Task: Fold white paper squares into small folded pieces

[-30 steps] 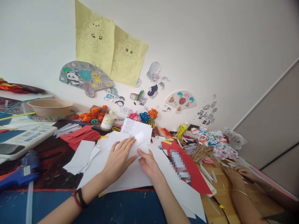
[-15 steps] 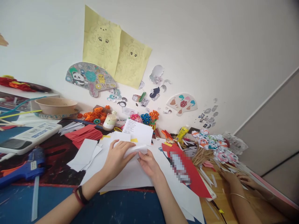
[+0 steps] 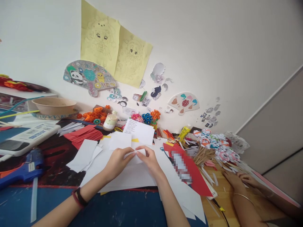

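Observation:
A small white piece of paper (image 3: 136, 157) is held by its upper edge between my two hands. My left hand (image 3: 120, 160) pinches it from the left, thumb against the fingers. From the right, my right hand (image 3: 149, 160) grips the same edge, the two thumbs nearly meeting. Beneath them lie large white sheets (image 3: 127, 182). Just beyond my fingers are a blank white card (image 3: 120, 140) and a sheet with handwriting (image 3: 144, 134). Smaller white slips (image 3: 83, 154) lie left of my left hand.
At left are a stack of red paper (image 3: 82, 135), a blue glue gun (image 3: 34, 164) with a glue stick, a white device (image 3: 28, 140) and a tan bowl (image 3: 55, 105). Behind stands a bottle (image 3: 110, 121). At right are red paper (image 3: 199, 176), paper flowers (image 3: 216, 143) and another person's hands (image 3: 233, 180).
My right hand has risen and turned over the paper's upper edge, its thumb now close to my left thumb. The paper now hangs from both pinches. The view has shifted slightly.

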Action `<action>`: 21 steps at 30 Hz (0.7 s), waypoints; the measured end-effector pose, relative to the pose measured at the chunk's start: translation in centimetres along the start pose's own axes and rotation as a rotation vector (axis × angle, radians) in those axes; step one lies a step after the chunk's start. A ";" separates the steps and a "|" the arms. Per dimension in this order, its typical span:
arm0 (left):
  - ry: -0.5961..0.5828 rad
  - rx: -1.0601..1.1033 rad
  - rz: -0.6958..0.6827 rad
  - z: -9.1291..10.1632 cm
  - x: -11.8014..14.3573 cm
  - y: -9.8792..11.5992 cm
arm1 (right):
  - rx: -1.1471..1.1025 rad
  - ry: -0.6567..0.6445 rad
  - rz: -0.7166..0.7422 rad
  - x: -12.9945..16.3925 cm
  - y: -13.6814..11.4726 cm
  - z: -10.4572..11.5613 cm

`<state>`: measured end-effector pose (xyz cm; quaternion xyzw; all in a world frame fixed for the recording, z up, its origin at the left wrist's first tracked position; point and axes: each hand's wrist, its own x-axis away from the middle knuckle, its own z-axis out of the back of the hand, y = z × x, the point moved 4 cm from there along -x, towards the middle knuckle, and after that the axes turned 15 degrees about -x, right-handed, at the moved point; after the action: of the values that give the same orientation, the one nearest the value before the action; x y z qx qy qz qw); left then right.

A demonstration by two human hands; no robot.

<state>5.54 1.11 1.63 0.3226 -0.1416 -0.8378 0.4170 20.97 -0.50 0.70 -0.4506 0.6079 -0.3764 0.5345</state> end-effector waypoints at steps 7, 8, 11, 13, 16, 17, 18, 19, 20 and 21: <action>-0.099 0.076 -0.007 -1.5 -0.2 -0.4 | 0.005 -0.019 -0.085 0.0 1.6 0.4; -0.120 0.100 -0.009 -1.7 -0.3 -0.5 | 0.002 -0.019 -0.100 0.0 1.7 0.6; -0.188 0.205 -0.018 -1.8 -0.5 -0.7 | -0.008 0.026 -0.112 -0.1 1.6 1.3; -0.233 0.274 -0.015 -1.5 -0.6 -0.7 | -0.027 0.099 -0.087 -0.2 1.3 2.0; -0.267 0.308 0.004 -0.5 -0.9 -1.1 | -0.049 0.220 -0.033 -0.4 0.9 3.4; -0.264 0.296 0.017 -0.1 -1.0 -1.5 | -0.053 0.254 -0.017 -0.5 0.8 3.8; -0.253 0.280 0.034 0.3 -1.1 -1.9 | -0.060 0.285 -0.003 -0.5 0.8 4.2; -0.232 0.268 0.060 0.7 -1.2 -2.4 | -0.072 0.314 0.010 -0.5 0.7 4.5; -0.203 0.260 0.093 1.1 -1.4 -2.9 | -0.088 0.338 0.022 -0.5 0.7 4.8; -0.166 0.258 0.127 1.4 -1.4 -3.3 | -0.104 0.356 0.034 -0.5 0.6 4.9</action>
<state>3.25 4.24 1.55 0.2936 -0.3020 -0.8085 0.4110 25.73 0.29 -0.46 -0.3937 0.7189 -0.4092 0.4008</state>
